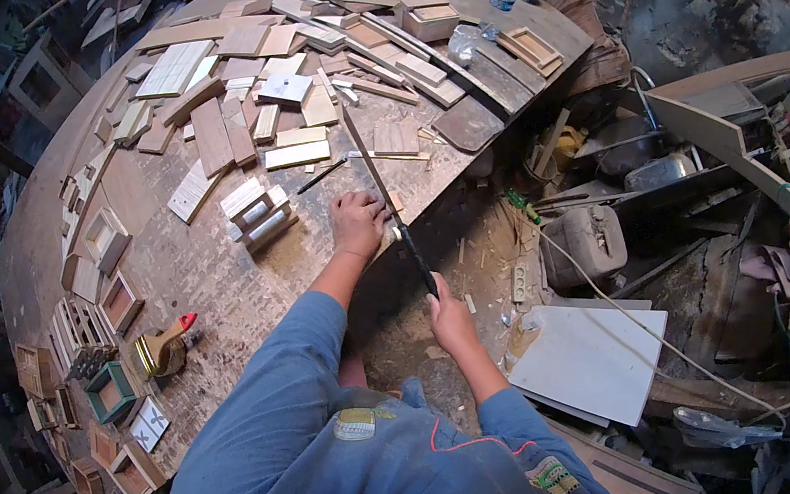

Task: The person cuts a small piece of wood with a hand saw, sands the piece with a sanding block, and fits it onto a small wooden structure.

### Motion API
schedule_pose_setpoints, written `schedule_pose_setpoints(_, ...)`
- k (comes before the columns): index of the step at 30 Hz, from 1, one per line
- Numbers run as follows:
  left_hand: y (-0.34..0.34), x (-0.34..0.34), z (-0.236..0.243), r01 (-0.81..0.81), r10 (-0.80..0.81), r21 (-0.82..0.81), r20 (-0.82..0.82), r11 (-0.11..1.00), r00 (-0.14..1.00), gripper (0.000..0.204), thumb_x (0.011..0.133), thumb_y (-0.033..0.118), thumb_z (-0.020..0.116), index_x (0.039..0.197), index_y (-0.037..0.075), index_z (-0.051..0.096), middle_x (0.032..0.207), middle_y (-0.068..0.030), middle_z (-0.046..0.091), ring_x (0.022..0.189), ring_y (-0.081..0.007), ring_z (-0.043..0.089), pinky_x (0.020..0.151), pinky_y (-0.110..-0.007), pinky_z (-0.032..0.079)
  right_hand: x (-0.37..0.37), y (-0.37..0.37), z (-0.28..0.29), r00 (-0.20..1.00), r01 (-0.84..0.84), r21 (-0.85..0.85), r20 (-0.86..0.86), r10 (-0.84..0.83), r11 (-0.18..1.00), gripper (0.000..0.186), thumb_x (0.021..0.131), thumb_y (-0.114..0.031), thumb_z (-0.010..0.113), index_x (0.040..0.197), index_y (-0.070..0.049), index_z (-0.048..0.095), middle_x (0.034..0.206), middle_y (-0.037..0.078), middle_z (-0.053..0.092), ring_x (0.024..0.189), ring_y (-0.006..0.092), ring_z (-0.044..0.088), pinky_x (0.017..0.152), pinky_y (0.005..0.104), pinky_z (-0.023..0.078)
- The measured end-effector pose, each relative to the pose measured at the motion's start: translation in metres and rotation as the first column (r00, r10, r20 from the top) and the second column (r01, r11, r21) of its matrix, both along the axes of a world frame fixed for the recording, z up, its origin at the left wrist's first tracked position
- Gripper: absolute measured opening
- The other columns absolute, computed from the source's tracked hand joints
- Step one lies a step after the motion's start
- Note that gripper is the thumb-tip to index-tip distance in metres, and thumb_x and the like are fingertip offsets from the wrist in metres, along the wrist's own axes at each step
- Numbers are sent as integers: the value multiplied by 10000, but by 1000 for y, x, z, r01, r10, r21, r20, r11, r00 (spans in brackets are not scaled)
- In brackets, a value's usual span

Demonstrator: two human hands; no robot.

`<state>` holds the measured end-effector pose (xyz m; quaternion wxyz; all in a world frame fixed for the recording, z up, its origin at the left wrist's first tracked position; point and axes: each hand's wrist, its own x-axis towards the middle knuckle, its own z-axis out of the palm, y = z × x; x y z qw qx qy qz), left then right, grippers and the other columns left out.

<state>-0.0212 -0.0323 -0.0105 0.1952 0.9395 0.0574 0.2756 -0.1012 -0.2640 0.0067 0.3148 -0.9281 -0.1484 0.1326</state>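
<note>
My right hand (449,315) is wrapped round the black grip of a long, narrow hand tool (367,150). Its thin dark blade points away from me over the bench edge; seen nearly edge-on, it could be a saw or a file. Left of the blade, my left hand (358,224) lies at the edge of the worn wooden bench (256,337), fingers curled down on a small pale piece of wood (392,234), mostly covered. Near that hand are a black pen-like stick (322,176) and a small wooden block assembly (259,212) with pale rollers or dowels.
Loose wood pieces (213,136) crowd the far bench. Small wooden boxes (106,237) and a red-tipped paintbrush (166,345) on a tin stand to the left. Right of the bench are a grey jerrycan (583,243), a white board (593,361) and a loose cable (616,307).
</note>
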Motion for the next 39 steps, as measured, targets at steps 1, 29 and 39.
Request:
schedule_pose_setpoints(1, -1, 0, 1, 1, -1, 1, -2, 1000, 1000, 174, 731, 251, 732, 867, 142, 739, 895, -10, 633, 962, -226, 563, 923, -424, 362, -1, -4, 3, 1000, -11, 23, 5, 11, 1000, 484, 939, -170, 497, 1396, -185, 340, 936, 283, 629, 807, 481, 605, 691, 564, 470)
schedule_pose_setpoints(29, 2, -4, -1, -86, 83, -81, -40, 993, 996, 239, 715, 234, 735, 920, 115, 702, 1050, -43, 622, 1066, -262, 522, 928, -416, 372, 0, 13, 10, 998, -9, -98, -56, 4, 995, 479, 973, -283, 449, 1427, -186, 328, 828, 270, 644, 751, 472, 613, 663, 550, 475)
schedule_pose_setpoints(39, -3, -2, -2, -73, 72, -72, -18, 995, 997, 211, 751, 242, 693, 936, 143, 674, 1076, -31, 594, 1109, -242, 502, 962, -451, 325, -14, 9, -8, 997, -5, -38, 75, 8, 999, 527, 950, -200, 495, 1430, -166, 281, 739, 279, 622, 699, 465, 618, 614, 548, 464)
